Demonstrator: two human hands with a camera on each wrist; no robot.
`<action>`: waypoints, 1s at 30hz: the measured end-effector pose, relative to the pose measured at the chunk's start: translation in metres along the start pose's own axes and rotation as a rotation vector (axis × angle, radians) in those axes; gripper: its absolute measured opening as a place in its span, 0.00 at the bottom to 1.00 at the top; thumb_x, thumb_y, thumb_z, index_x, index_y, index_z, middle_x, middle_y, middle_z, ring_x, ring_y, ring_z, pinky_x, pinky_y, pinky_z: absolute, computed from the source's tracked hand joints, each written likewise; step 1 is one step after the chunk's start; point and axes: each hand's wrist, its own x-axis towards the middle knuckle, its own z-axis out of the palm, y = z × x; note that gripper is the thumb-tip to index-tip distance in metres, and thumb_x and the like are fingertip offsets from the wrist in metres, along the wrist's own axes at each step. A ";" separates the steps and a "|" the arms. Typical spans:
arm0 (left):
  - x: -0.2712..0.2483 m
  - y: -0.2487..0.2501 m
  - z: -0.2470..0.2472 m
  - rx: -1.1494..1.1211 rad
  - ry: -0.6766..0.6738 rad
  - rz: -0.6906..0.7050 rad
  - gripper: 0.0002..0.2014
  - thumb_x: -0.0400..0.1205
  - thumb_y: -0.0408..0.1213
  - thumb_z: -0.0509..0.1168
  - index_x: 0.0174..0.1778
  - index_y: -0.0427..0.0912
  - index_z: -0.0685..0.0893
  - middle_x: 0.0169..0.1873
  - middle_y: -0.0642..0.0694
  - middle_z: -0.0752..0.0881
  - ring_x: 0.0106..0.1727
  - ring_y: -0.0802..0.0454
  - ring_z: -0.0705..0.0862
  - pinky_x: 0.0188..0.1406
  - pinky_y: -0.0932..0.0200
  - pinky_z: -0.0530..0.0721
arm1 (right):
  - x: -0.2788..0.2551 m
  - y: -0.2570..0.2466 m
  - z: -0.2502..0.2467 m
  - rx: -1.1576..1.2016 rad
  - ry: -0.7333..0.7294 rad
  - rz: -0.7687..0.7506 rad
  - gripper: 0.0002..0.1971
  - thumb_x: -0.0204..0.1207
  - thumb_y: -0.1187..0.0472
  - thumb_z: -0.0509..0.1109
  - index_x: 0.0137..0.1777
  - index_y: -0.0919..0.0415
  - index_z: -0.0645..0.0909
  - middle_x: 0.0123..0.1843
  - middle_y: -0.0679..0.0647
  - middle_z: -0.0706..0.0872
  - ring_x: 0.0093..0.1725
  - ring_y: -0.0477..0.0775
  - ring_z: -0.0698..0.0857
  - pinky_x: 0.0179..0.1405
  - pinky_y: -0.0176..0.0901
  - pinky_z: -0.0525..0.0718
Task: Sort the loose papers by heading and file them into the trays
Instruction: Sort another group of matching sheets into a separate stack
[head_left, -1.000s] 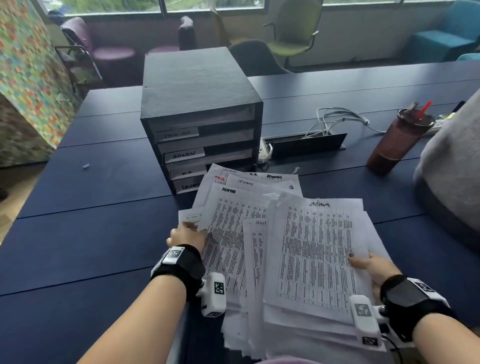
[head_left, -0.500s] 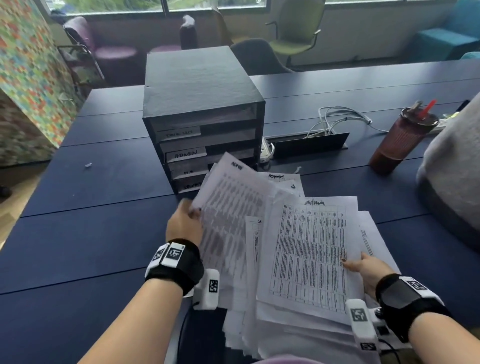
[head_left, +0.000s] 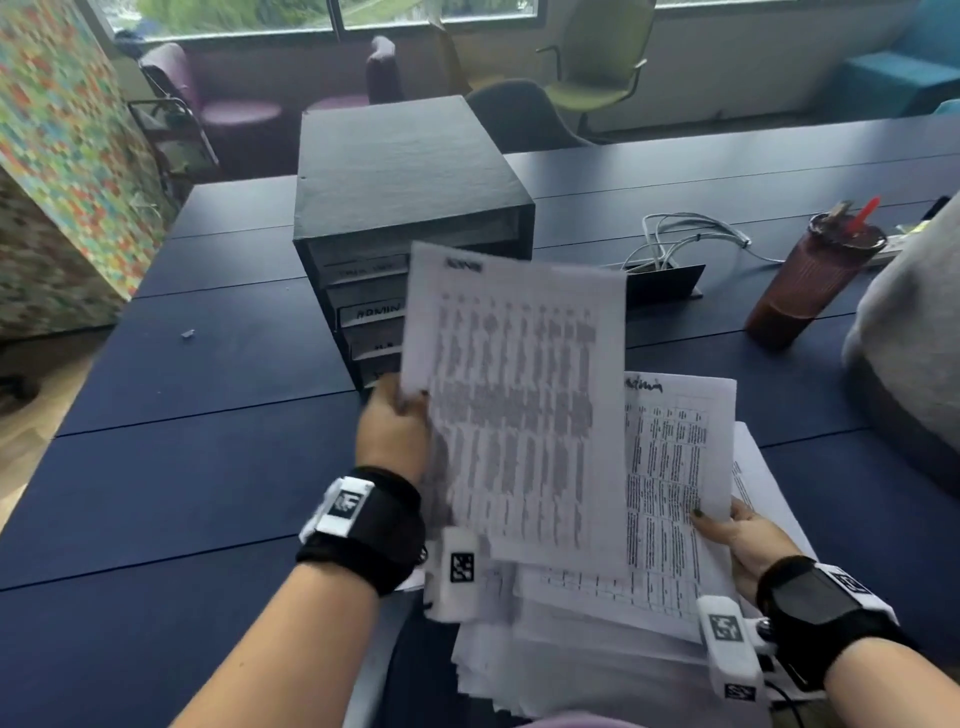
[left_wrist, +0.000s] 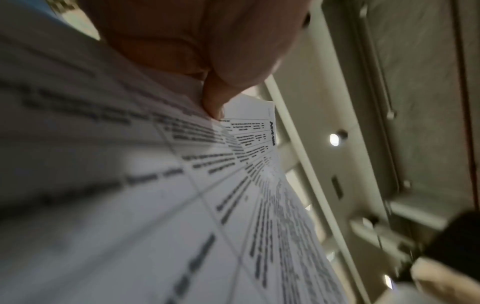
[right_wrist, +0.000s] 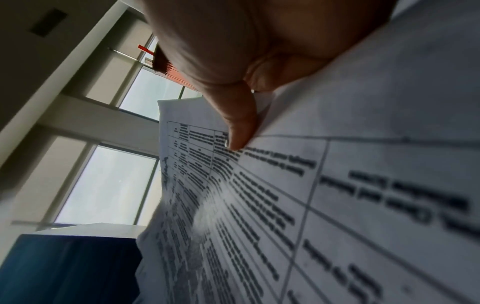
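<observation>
Left hand (head_left: 395, 431) higher — thin printed sheet (head_left: 519, 405) raised

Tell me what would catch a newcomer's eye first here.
First, the printed sheet raised at the centre, pinched at its edge by the left hand, in front of the black tray unit on the blue table. Next, the paper pile near the table's front edge, its top sheet held by the right hand. Last, the dark red cup at far right.

Daylight from windows (head_left: 332, 15) behind; soft, dim room. Raised sheet (head_left: 514, 395) motion-blurred. Wrist views: near print out of focus, edges stretched.
</observation>
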 end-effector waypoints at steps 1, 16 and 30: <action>-0.006 -0.008 0.011 0.037 -0.057 -0.045 0.05 0.82 0.34 0.58 0.49 0.46 0.79 0.33 0.46 0.83 0.32 0.47 0.80 0.29 0.62 0.76 | -0.001 -0.001 0.002 0.035 -0.024 -0.007 0.14 0.74 0.78 0.63 0.53 0.62 0.80 0.34 0.57 0.91 0.35 0.62 0.88 0.30 0.54 0.89; -0.059 -0.054 0.073 0.288 -0.488 -0.207 0.23 0.84 0.27 0.54 0.74 0.47 0.64 0.48 0.48 0.78 0.50 0.50 0.79 0.41 0.62 0.74 | 0.000 0.013 0.015 -0.259 0.137 -0.012 0.43 0.63 0.34 0.76 0.68 0.68 0.77 0.65 0.60 0.83 0.63 0.63 0.82 0.71 0.57 0.74; 0.010 -0.097 -0.012 0.612 0.011 -0.532 0.23 0.74 0.46 0.71 0.63 0.45 0.76 0.66 0.37 0.73 0.69 0.37 0.70 0.68 0.47 0.71 | 0.015 0.015 -0.008 -0.503 0.087 0.050 0.13 0.71 0.77 0.71 0.55 0.68 0.80 0.51 0.66 0.88 0.54 0.68 0.86 0.62 0.67 0.80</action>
